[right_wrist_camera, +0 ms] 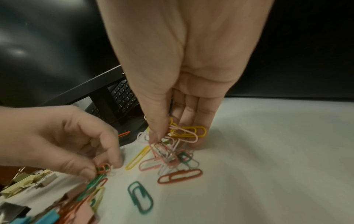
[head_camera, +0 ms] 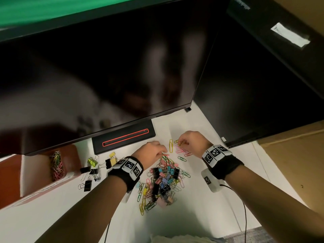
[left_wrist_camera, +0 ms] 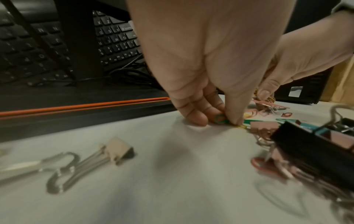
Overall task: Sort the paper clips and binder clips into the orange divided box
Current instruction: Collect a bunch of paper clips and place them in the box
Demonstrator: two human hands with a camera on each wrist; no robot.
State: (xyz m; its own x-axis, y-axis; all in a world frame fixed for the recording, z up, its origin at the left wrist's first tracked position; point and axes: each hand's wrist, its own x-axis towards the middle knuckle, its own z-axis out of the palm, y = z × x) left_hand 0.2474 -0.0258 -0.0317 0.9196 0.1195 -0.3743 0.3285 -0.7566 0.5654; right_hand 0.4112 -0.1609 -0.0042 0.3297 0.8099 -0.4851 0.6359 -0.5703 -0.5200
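Note:
A mixed heap of coloured paper clips and binder clips (head_camera: 163,181) lies on the white desk between my forearms. My left hand (head_camera: 154,151) pinches a green paper clip (left_wrist_camera: 222,119) at the heap's far edge. My right hand (head_camera: 187,142) pinches a bunch of paper clips (right_wrist_camera: 182,133) above a small scatter of loose paper clips (right_wrist_camera: 172,165). The orange divided box (head_camera: 10,174) stands at the left, with several paper clips (head_camera: 57,166) in one compartment. A group of black and yellow binder clips (head_camera: 95,168) lies between the box and my left wrist.
A large dark monitor (head_camera: 105,76) hangs over the desk's far half, its base (head_camera: 124,136) marked by a red line just beyond my hands. A keyboard (left_wrist_camera: 114,39) sits under it. A second dark screen (head_camera: 263,85) and cardboard (head_camera: 298,163) stand at the right.

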